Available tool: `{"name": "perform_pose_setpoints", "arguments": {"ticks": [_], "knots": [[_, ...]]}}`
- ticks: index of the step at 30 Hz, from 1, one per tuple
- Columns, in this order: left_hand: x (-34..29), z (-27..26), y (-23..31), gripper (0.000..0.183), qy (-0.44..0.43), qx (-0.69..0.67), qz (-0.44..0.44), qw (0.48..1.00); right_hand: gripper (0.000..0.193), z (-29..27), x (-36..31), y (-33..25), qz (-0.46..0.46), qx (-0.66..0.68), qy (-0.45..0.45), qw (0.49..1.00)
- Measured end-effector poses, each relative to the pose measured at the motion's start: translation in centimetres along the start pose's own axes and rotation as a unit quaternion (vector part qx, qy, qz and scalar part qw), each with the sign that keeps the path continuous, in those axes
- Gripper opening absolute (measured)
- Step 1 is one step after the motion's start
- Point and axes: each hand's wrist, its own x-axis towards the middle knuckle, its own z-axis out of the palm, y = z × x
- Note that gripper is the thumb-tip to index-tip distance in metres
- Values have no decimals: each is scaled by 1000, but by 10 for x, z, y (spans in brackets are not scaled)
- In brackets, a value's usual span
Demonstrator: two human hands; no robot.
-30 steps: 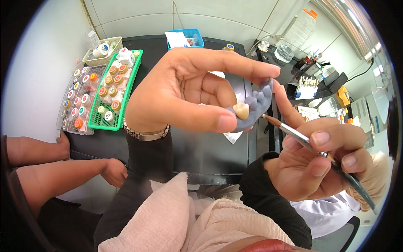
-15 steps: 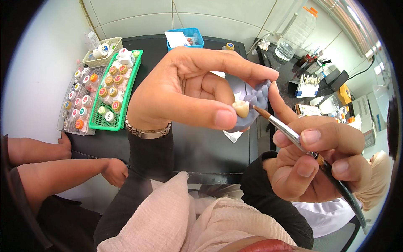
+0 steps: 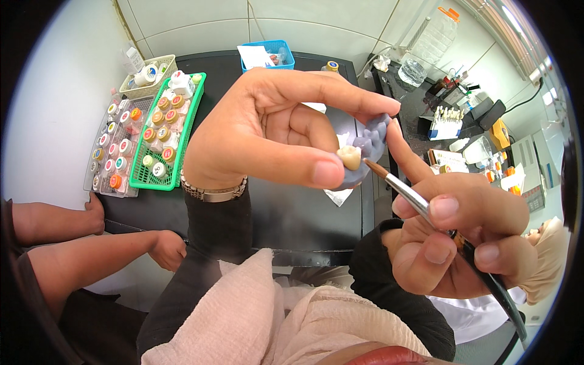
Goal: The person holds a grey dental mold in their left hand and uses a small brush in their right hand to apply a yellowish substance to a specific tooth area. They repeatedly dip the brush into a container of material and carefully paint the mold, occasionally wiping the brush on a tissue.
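Observation:
Between thumb and fingers, my left hand [image 3: 255, 128] holds up a grey-blue dental model [image 3: 376, 135] with a row of teeth. A cream-coloured tooth crown [image 3: 349, 157] sits on the model, close to my thumb tip. My right hand [image 3: 462, 231] pinches a fine brush [image 3: 409, 193] with a brown pointed tip, a silver ferrule and a dark handle. The brush tip is right beside the crown; whether it touches is too small to tell. My right index finger reaches up to the model's right side. My palm and thumb hide part of the model.
On the black table [image 3: 298, 213], a green basket [image 3: 193, 131] and a clear tray [image 3: 91, 164] hold several capped jars. A blue basket [image 3: 286, 47] stands at the back. Another person's arms [image 3: 91, 249] rest at the left; a person in a beige head covering [image 3: 550, 258] is at the right.
The brush tip has shifted slightly left and down toward the crown, and my right hand has tilted a little. The model has turned slightly in my left hand.

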Motion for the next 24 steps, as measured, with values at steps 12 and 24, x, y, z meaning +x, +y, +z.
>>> {"name": "perform_pose_setpoints", "arguments": {"ticks": [12,24], "knots": [[-1,1,1,74,8,19,4,1000,37,4,-6,16,-33,63,37,997],[1,2,2,74,-11,-17,8,1000,44,22,31,66,-496,-144,143,844]]}}
